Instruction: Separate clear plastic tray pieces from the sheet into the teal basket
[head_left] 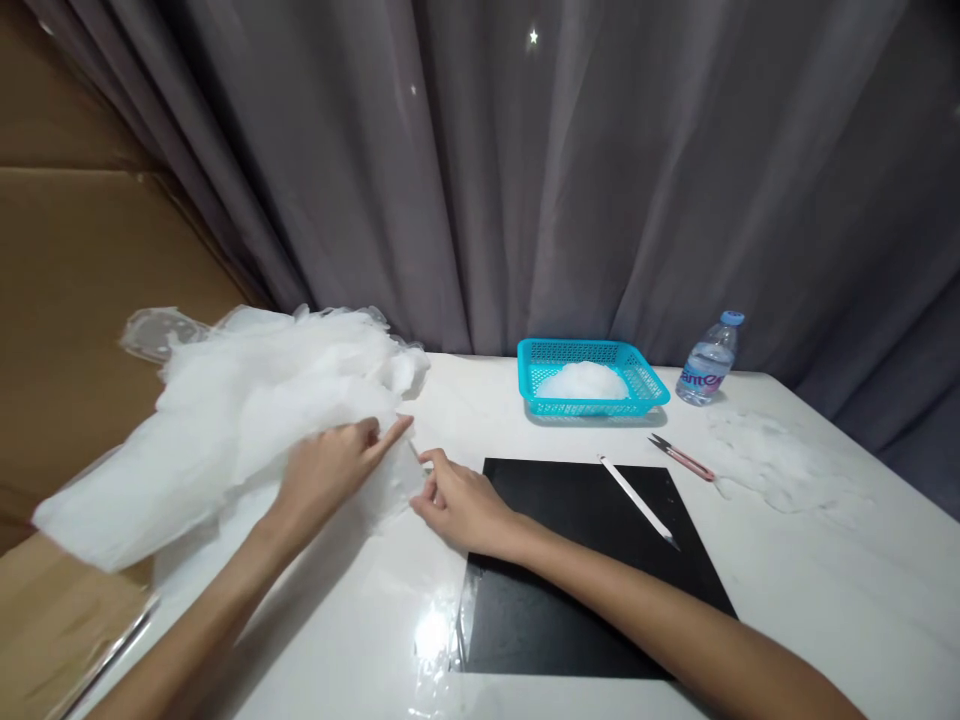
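Note:
A large heap of white sheer fabric (pixel 247 390) lies bunched on the left side of the table. My left hand (pixel 330 465) is on its near right part, the index finger stretched out and the other fingers curled into the cloth. My right hand (pixel 457 500) is closed in a pinch at the fabric's right edge, a short way from the left fingertip. Folds hide part of what the left fingers grip. Right of my hands is a black board (pixel 570 570), partly under my right forearm, with a white pen-like tool (pixel 637 500) lying across it.
A turquoise basket (pixel 594 408) with white material in it stands at the back. Beside it is a water bottle (pixel 705 365). Thread snips (pixel 682 458) and thin sheer scraps (pixel 787 460) lie on the right. Cardboard (pixel 75 350) borders the left; a grey curtain (pixel 495 180) hangs behind.

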